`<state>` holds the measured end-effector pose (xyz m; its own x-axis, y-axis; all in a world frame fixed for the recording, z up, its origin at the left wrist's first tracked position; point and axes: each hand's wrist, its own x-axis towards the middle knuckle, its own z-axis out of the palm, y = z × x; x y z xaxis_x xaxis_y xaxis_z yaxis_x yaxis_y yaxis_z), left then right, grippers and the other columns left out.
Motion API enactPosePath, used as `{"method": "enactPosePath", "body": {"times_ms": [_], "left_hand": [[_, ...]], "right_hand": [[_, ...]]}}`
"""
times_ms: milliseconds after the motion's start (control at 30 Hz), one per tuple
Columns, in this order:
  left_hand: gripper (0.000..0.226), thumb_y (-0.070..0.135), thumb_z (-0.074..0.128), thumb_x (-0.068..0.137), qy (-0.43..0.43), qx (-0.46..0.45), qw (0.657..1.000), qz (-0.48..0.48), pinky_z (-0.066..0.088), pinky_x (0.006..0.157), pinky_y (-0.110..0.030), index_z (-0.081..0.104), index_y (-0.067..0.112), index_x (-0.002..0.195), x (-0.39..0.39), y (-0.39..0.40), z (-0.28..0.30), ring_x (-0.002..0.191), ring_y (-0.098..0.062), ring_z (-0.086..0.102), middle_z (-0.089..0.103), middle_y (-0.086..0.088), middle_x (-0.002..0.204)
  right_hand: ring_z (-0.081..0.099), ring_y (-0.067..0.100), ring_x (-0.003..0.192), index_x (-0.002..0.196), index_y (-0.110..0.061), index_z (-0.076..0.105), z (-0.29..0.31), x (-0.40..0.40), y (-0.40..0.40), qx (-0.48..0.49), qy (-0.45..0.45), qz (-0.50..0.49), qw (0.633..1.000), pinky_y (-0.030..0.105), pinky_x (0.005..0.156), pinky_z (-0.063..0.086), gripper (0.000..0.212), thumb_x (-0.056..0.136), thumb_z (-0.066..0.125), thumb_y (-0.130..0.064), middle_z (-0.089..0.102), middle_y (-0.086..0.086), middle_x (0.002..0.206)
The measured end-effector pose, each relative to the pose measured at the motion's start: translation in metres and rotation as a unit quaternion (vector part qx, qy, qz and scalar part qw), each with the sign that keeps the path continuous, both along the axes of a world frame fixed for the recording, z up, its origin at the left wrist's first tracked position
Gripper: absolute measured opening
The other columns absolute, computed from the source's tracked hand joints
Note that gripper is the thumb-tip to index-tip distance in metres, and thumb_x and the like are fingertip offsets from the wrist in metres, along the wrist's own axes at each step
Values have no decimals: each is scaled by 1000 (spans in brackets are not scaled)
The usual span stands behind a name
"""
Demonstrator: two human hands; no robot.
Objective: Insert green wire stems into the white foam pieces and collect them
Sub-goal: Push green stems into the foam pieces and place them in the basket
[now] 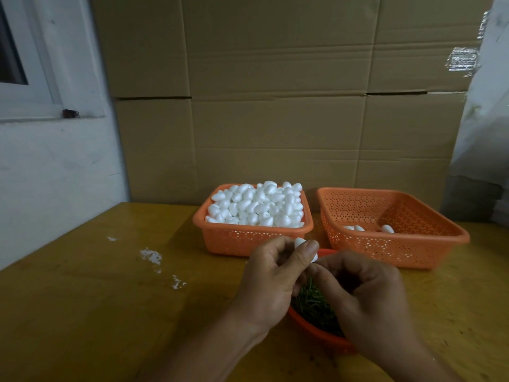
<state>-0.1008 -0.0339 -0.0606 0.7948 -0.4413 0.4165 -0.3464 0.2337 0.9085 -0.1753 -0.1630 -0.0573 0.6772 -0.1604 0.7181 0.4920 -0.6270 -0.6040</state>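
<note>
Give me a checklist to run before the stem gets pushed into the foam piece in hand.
1. Foam piece held in left hand: ok.
2. Stem in right hand: cannot tell, the fingers hide it.
3. Green stems in the bowl below the hands: ok.
4. Right basket has room for finished pieces: ok.
5. Left basket stocked with foam: ok.
</note>
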Motion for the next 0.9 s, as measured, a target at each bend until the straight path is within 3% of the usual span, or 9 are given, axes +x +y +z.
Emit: {"method": "enactPosePath", "body": {"times_ms": [233,633,767,900], "left_hand": [[27,49,69,85,-5,-3,1000,8,41,52,-20,70,23,79,0,0,-1,55,-11,50,57,3,61],[18,39,66,90,-48,-15,998,29,43,56,-15,70,23,82,-3,-1,0,58,0,54,60,10,62],[24,46,69,87,-31,-20,999,21,43,53,-18,72,22,84,-2,1,0,56,-6,52,61,6,63],[42,59,68,82,-26,-8,1000,-3,44,54,-19,71,28,109,1,2,0,56,-7,54,62,5,63]], "right_hand": [[60,0,51,69,-29,72,-2,2,-3,10,-2,7,1000,3,53,37,28,85,77,-6,68,-18,61],[63,3,54,79,-29,74,-2,2,0,54,-8,14,998,9,53,43,19,84,76,-10,71,-15,65],[66,6,57,73,-28,75,0,3,-2,53,10,21,998,12,55,46,20,85,75,-12,72,-13,66],[64,9,57,74,-29,75,8,8,-13,63,25,-16,998,19,51,48,14,83,76,-20,71,-6,66]]}}
